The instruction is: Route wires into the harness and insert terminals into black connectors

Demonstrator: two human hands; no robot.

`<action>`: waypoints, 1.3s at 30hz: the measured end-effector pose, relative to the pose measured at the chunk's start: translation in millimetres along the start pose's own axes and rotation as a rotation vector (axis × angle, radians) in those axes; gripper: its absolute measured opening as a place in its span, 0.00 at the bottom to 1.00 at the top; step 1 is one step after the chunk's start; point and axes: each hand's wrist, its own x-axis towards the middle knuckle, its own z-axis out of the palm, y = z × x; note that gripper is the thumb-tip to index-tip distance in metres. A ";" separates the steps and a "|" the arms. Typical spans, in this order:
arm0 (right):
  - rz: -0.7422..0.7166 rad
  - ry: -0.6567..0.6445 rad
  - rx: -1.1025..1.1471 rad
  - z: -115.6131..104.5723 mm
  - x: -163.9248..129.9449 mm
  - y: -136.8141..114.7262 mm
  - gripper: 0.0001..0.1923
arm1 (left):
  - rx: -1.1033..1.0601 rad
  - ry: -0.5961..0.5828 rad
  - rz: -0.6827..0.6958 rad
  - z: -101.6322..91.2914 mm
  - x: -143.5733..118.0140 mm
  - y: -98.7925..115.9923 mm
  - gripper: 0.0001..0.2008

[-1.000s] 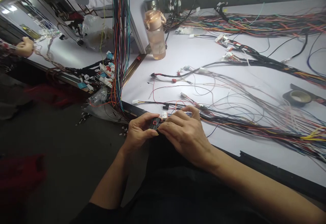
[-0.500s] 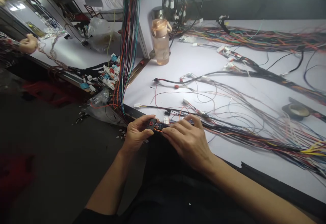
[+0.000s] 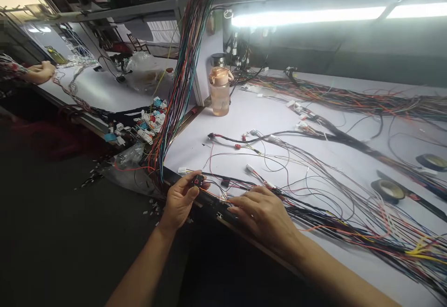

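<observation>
Between the thumb and fingers of my left hand [image 3: 179, 204] is a small black connector [image 3: 198, 181] with a red square on its face. Thin wires, one of them orange [image 3: 213, 194], run from the connector to the right. My right hand [image 3: 265, 211] is closed over these wires near the table's front edge, its fingertips partly hiding them. A white connector [image 3: 222, 197] lies just by those fingertips. Behind the hands, a small black connector [image 3: 225, 183] and a white plug [image 3: 182, 170] lie on the table among dark cables.
A wiring harness [image 3: 335, 223] stretches off to the right. Rolls of tape [image 3: 387, 190] lie there too. A water bottle [image 3: 220, 94] stands by the post, near a hanging wire bundle [image 3: 185, 65]. At far left, another person's hand [image 3: 44, 72] holds wires.
The view has tilted up, showing the lamp. My left hand with the black connector has moved away from my right hand, baring more wire between them.
</observation>
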 end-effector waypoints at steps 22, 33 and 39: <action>0.396 -0.088 -0.155 66.9 141.3 122.2 0.11 | 0.156 0.029 -0.015 -17.5 7.5 -12.3 0.23; 0.335 -0.004 -0.124 74.3 136.5 130.5 0.07 | 0.174 0.068 -0.005 -11.0 9.4 -7.4 0.23; 0.310 0.028 -0.118 76.0 134.0 133.0 0.06 | 0.185 0.067 -0.013 -12.0 9.0 -7.2 0.22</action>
